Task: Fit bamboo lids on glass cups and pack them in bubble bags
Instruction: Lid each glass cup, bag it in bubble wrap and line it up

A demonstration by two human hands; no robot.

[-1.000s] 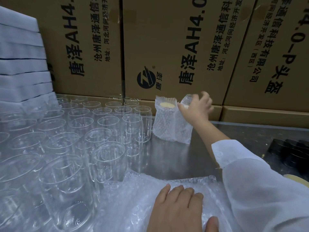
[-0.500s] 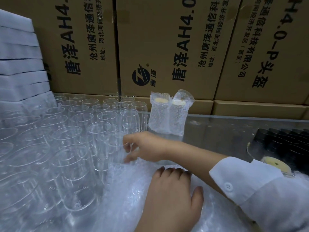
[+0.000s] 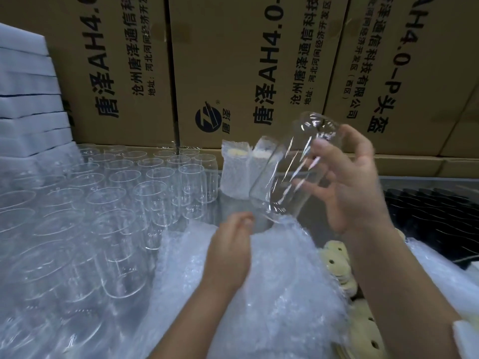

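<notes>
Gripping a tilted, lidless cup (image 3: 290, 172) in the air over the bubble bags (image 3: 272, 294), the right hand (image 3: 347, 182) should level it for a lid (image 3: 337, 260) from the nearby pile, while the left hand (image 3: 230, 252) curls on the bags, grip unclear.

Printed cardboard cartons (image 3: 233, 60) wall the back; white foam sheets (image 3: 26, 99) stacked left.

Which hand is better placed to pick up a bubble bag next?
Left, probably. The left hand rests on the pile of bubble bags, while the right hand is raised, gripping a tilted glass cup.
</notes>
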